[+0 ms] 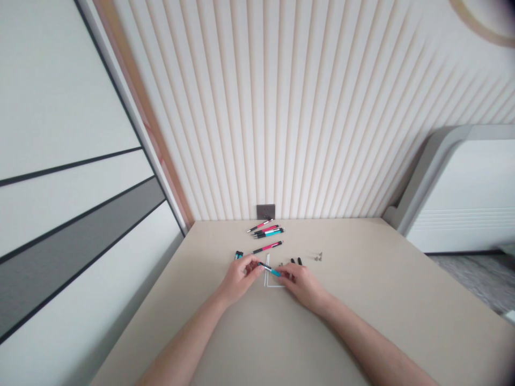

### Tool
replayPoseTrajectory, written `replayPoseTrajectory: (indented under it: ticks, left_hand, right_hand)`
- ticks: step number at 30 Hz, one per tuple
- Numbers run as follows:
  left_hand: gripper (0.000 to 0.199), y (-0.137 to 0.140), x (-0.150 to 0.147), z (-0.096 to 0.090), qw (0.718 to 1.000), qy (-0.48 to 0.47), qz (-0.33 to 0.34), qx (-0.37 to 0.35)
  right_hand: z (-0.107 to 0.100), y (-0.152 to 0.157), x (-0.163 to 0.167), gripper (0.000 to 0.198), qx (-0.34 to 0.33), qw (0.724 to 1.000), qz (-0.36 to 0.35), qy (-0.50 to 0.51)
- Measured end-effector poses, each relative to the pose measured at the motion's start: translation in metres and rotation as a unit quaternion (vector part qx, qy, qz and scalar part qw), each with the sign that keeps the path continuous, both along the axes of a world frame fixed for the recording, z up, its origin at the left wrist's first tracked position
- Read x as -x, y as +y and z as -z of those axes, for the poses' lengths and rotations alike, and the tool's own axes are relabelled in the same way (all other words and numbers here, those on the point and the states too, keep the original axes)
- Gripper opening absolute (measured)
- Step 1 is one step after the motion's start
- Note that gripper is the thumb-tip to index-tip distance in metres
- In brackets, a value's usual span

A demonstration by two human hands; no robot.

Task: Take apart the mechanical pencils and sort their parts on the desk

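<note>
A teal and black pen [270, 269] is held between my two hands, tilted down to the right above the table. My left hand [241, 274] pinches its black upper end. At the teal lower end, the fingers of my right hand [301, 281] are closed. Thin white sticks [276, 286] lie on the table below the pen. Just left of my left hand are short teal and black pen parts [238, 254], partly hidden by it. Small black pieces [296, 261] lie right behind my right hand.
Beyond my hands lies a red and black pen [267, 247], with several more red or teal pens [269, 231] behind it. Small silvery pieces [319, 257] sit to the right on the beige table [354, 252]. A dark wall socket [266, 211] is at the back edge.
</note>
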State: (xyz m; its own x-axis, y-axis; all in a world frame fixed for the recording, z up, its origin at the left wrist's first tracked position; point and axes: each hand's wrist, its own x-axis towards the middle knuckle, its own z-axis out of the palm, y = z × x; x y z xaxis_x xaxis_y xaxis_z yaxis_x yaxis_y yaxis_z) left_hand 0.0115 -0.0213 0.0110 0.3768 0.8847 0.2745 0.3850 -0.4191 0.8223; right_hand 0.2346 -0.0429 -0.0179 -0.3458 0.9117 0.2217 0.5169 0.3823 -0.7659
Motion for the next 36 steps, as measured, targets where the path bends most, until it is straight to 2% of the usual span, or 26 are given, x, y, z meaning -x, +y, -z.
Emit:
replayPoseTrajectory:
  ticks: [19,26,29,36]
  left_hand:
    - [0.021,0.002,0.003,0.001,1.0,0.008,-0.009,-0.008]
    - [0.025,0.004,0.006,0.002,0.999,-0.022,-0.026,-0.004]
    - [0.025,0.006,0.011,0.0,0.998,-0.046,-0.052,-0.005]
    - [0.031,0.022,0.039,-0.005,0.974,-0.143,-0.172,-0.045]
  right_hand:
    - [-0.007,0.0,0.0,0.017,-0.014,0.999,0.025,-0.03]
    - [-0.006,0.002,-0.001,0.019,-0.012,0.999,0.042,-0.02]
    - [-0.005,0.002,-0.003,0.019,-0.027,0.999,0.037,-0.004]
    - [-0.002,0.003,-0.002,0.02,-0.032,0.998,0.06,0.013]
